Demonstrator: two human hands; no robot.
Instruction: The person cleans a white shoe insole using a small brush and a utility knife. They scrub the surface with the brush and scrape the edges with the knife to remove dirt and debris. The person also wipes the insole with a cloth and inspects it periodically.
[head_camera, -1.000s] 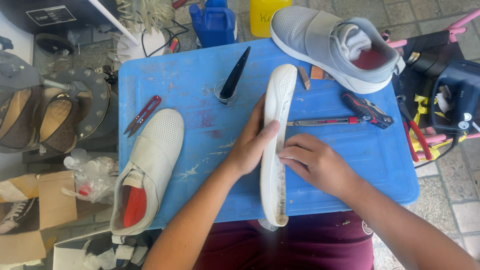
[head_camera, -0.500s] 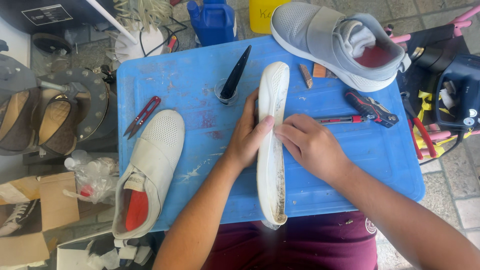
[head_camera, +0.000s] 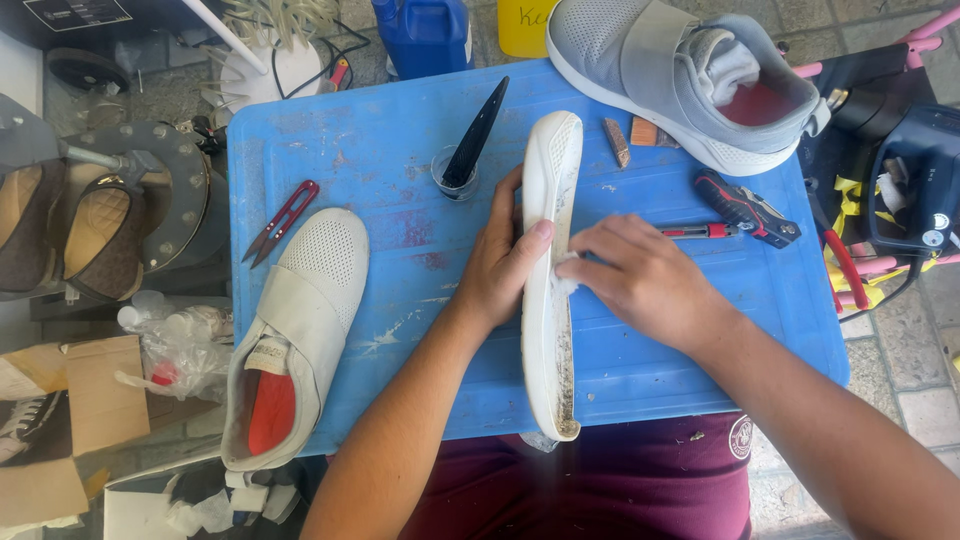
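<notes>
A long white shoe sole (head_camera: 548, 330) stands on its edge across the blue board (head_camera: 400, 160), its lower rim stained dark. My left hand (head_camera: 500, 262) grips the sole from the left side, thumb on top. My right hand (head_camera: 640, 275) presses a small white wad (head_camera: 563, 285) against the sole's right face near its middle. A white sole-less shoe upper with a red lining (head_camera: 295, 330) lies at the board's left edge. A grey shoe (head_camera: 685, 75) rests at the far right corner.
On the board lie red thread snips (head_camera: 280, 220), a small cup holding a black tool (head_camera: 470, 150), a red and black utility knife (head_camera: 735, 215) and two small blocks (head_camera: 630, 135). A blue jug (head_camera: 425, 35) stands behind. Brown shoes (head_camera: 70, 230) sit left; bags at right.
My right hand has slid up along the sole toward its middle, and my left hand has shifted its grip upward with it. The sole has turned a little more upright.
</notes>
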